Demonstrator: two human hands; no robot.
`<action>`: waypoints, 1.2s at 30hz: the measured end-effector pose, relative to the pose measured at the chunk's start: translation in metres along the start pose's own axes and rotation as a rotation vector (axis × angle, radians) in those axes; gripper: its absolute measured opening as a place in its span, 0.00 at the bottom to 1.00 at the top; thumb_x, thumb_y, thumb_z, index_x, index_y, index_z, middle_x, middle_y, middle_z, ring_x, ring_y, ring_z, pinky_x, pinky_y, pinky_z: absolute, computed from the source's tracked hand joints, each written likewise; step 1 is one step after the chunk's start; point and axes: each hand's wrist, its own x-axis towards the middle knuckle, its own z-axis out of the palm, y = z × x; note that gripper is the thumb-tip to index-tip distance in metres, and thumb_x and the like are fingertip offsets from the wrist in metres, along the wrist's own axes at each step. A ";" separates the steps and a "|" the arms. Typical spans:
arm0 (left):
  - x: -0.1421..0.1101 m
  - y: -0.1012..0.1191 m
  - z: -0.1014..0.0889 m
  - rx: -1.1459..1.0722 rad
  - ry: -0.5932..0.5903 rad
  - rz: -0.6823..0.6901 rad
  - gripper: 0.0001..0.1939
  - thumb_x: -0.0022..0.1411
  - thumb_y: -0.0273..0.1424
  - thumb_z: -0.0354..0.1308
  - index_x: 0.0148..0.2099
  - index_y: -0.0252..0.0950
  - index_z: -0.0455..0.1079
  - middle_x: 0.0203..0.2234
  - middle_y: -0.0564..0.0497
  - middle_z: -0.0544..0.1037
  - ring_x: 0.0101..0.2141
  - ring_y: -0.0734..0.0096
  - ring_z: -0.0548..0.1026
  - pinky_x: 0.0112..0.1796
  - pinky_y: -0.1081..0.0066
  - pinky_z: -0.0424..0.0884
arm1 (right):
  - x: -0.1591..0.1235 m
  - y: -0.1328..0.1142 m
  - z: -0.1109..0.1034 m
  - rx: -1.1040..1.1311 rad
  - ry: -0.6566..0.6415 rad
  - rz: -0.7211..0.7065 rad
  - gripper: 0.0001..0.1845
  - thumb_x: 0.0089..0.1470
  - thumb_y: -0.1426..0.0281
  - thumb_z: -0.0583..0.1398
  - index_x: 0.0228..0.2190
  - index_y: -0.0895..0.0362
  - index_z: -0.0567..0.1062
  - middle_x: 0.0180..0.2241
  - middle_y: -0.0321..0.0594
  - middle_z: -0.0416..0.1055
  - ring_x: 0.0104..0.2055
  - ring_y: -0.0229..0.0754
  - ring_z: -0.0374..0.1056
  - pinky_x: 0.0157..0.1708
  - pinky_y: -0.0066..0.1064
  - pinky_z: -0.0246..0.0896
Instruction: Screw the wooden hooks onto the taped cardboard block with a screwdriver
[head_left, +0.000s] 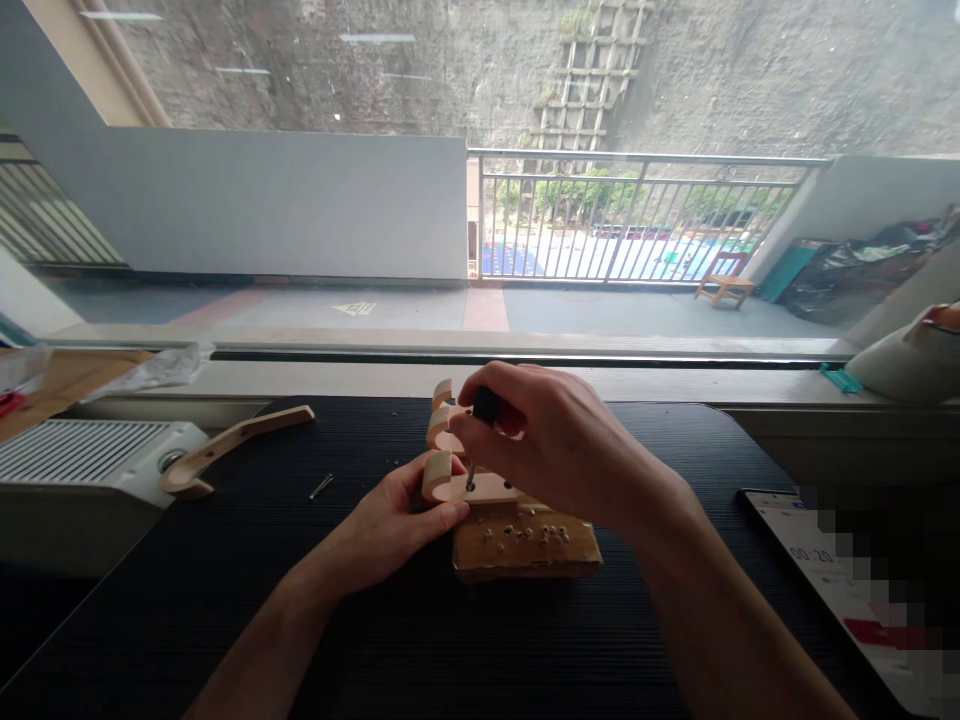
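My right hand is closed round the black handle of a screwdriver. The metal shaft points down to a dark hole near the left end of a pale wooden hook piece. That piece has a curled left end and a second hole further right. My left hand grips the curled end between fingers and thumb. Beneath and in front of it lies a worn wooden block pitted with several holes. More curled wooden ends show behind, partly covered by my right hand.
On the black table, a loose curved wooden piece lies at the left, near small screws. A phone rests at the right edge. Beyond stand a window sill, a radiator and a white pot.
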 end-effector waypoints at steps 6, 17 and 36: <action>0.000 0.001 0.000 -0.001 0.002 0.013 0.17 0.55 0.36 0.58 0.47 0.38 0.65 0.39 0.53 0.74 0.40 0.67 0.72 0.41 0.71 0.68 | 0.000 0.005 0.002 0.000 -0.018 0.025 0.14 0.55 0.60 0.53 0.26 0.58 0.68 0.20 0.31 0.62 0.22 0.29 0.49 0.23 0.26 0.40; 0.000 0.001 0.001 -0.010 -0.011 0.008 0.19 0.55 0.37 0.57 0.48 0.37 0.64 0.40 0.51 0.75 0.42 0.63 0.72 0.43 0.69 0.68 | 0.001 0.000 -0.001 0.003 -0.032 -0.037 0.08 0.55 0.64 0.54 0.35 0.54 0.69 0.24 0.31 0.65 0.24 0.29 0.52 0.24 0.25 0.40; -0.002 0.007 -0.002 -0.034 -0.037 0.056 0.20 0.55 0.37 0.58 0.49 0.36 0.65 0.43 0.50 0.75 0.46 0.64 0.72 0.47 0.69 0.66 | 0.038 -0.027 -0.043 -0.300 -0.533 -0.175 0.09 0.51 0.69 0.55 0.33 0.55 0.74 0.25 0.36 0.70 0.23 0.32 0.55 0.25 0.27 0.44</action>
